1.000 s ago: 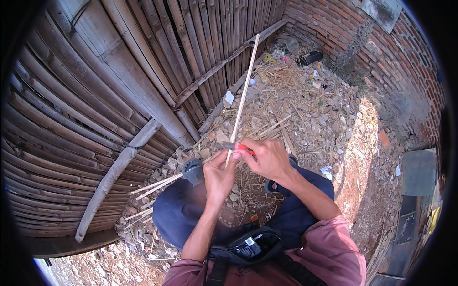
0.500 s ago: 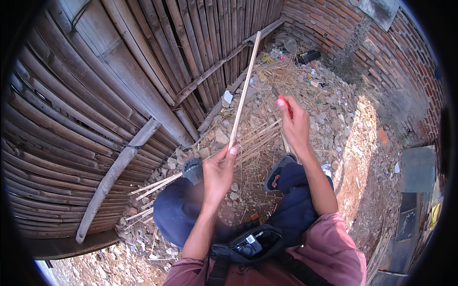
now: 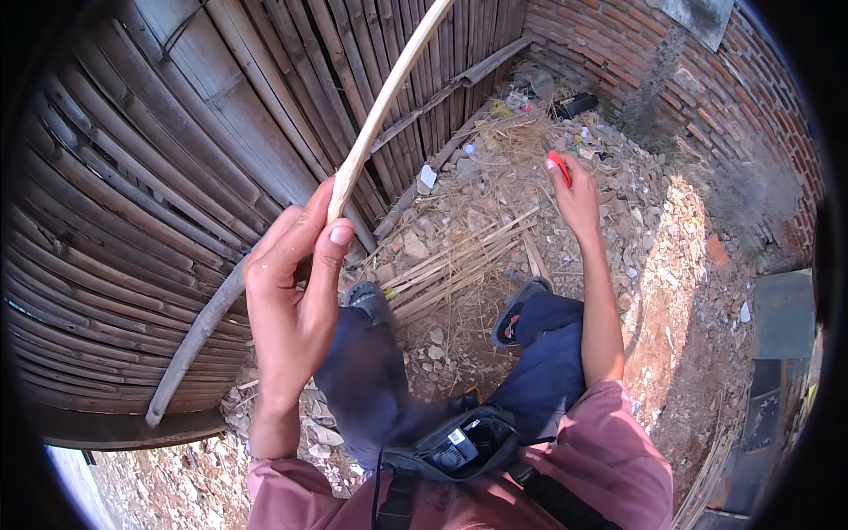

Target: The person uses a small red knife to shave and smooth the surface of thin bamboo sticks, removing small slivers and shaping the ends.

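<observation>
- The left hand [image 3: 296, 265] is raised near the camera, thumb and fingers pinched firmly on the near end of a bamboo strip [image 3: 380, 108].
- The strip is pale, cream to straw-yellow, long and slender, with a smooth length and a rougher, slightly knobbly part just above the fingertips; it looks bent, though the fisheye lens curves straight edges.
- It stands in the air in front of the bamboo wall [image 3: 97, 190], slanting up and to the right from the hand, clear of the ground.
- The right hand [image 3: 578, 199] is well apart from the left, out over the rubble [image 3: 609, 208], closed around a red-handled tool [image 3: 560, 168], probably a knife.
- Only part of the red handle shows beside the thumb; the rest is covered by the grip, and the dark end beyond it blends into the littered ground.
- The far end of the strip is cut off by the upper edge of the view, so its full length cannot be told.
- Its lowest tip is partly hidden between the left thumb and fingers.
- More split strips [image 3: 459, 265] lie in a loose bundle on the ground between and beyond the sandals [image 3: 519, 311], too tangled to count.
</observation>
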Demonstrator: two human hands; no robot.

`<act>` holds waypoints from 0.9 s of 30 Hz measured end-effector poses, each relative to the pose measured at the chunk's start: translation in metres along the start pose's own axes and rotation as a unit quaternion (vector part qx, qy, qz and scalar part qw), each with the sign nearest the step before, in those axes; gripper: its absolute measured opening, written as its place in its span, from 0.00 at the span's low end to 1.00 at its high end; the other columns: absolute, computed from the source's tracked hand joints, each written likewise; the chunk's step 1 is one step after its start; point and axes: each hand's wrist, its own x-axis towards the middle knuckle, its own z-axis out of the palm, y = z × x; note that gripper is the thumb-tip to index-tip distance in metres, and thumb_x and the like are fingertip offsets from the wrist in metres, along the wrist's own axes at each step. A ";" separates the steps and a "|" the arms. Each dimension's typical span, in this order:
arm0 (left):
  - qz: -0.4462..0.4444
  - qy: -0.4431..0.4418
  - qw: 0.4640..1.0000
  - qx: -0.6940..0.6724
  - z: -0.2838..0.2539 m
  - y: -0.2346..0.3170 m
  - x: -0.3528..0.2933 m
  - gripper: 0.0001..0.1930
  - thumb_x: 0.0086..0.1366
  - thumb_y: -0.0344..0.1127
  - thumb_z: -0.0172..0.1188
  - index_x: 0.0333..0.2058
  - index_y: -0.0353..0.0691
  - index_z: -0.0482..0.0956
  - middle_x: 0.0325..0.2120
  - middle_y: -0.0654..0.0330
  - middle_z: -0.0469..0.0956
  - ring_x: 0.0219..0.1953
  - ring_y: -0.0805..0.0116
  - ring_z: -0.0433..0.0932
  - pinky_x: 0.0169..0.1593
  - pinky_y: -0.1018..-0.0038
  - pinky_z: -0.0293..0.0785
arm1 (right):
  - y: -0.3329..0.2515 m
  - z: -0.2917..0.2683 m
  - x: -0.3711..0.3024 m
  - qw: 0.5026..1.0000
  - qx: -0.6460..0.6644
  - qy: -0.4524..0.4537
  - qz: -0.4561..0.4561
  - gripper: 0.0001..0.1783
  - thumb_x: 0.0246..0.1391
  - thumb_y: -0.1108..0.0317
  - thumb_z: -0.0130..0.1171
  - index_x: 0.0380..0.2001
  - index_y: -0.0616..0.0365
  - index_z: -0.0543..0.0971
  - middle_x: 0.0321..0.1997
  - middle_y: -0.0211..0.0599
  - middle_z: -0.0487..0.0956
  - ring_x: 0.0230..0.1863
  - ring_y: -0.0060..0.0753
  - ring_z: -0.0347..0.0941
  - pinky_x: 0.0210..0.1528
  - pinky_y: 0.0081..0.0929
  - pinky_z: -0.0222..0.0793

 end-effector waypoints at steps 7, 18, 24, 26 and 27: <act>0.060 -0.130 0.977 0.158 0.034 -0.066 0.036 0.16 0.74 0.32 0.64 0.57 0.38 0.86 0.28 0.50 0.77 0.28 0.59 0.74 0.36 0.62 0.70 | 0.021 -0.004 0.019 0.999 -0.005 -0.020 0.038 0.24 0.69 0.48 0.59 0.52 0.58 0.85 0.41 0.59 0.86 0.46 0.63 0.84 0.48 0.50 0.75; 0.014 -0.265 0.948 0.174 0.122 -0.359 0.006 0.15 0.71 0.31 0.63 0.55 0.42 0.87 0.37 0.38 0.82 0.43 0.36 0.83 0.50 0.52 0.77 | 0.069 -0.002 0.015 0.904 -0.288 -0.279 0.146 0.28 0.63 0.46 0.63 0.47 0.63 0.87 0.47 0.62 0.86 0.53 0.62 0.84 0.56 0.52 0.75; -0.026 -0.277 0.938 0.207 0.162 -0.421 -0.037 0.17 0.70 0.32 0.64 0.57 0.47 0.86 0.40 0.40 0.83 0.44 0.38 0.84 0.51 0.49 0.80 | 0.088 -0.030 0.007 0.928 -0.184 -0.276 0.168 0.25 0.63 0.47 0.63 0.44 0.61 0.87 0.47 0.59 0.87 0.51 0.61 0.84 0.55 0.48 0.75; -0.022 -0.310 0.926 0.216 0.190 -0.415 -0.052 0.19 0.70 0.32 0.64 0.58 0.48 0.85 0.41 0.41 0.83 0.44 0.38 0.84 0.50 0.48 0.80 | 0.098 -0.040 -0.003 0.922 -0.167 -0.292 0.192 0.24 0.65 0.49 0.63 0.46 0.61 0.86 0.45 0.58 0.86 0.49 0.58 0.83 0.53 0.47 0.75; -0.032 -0.317 0.923 0.215 0.190 -0.427 -0.061 0.20 0.71 0.34 0.64 0.60 0.51 0.85 0.41 0.45 0.83 0.45 0.41 0.85 0.51 0.49 0.79 | 0.090 -0.038 -0.004 0.918 -0.167 -0.312 0.180 0.24 0.66 0.49 0.62 0.47 0.61 0.86 0.44 0.58 0.86 0.49 0.57 0.83 0.53 0.48 0.74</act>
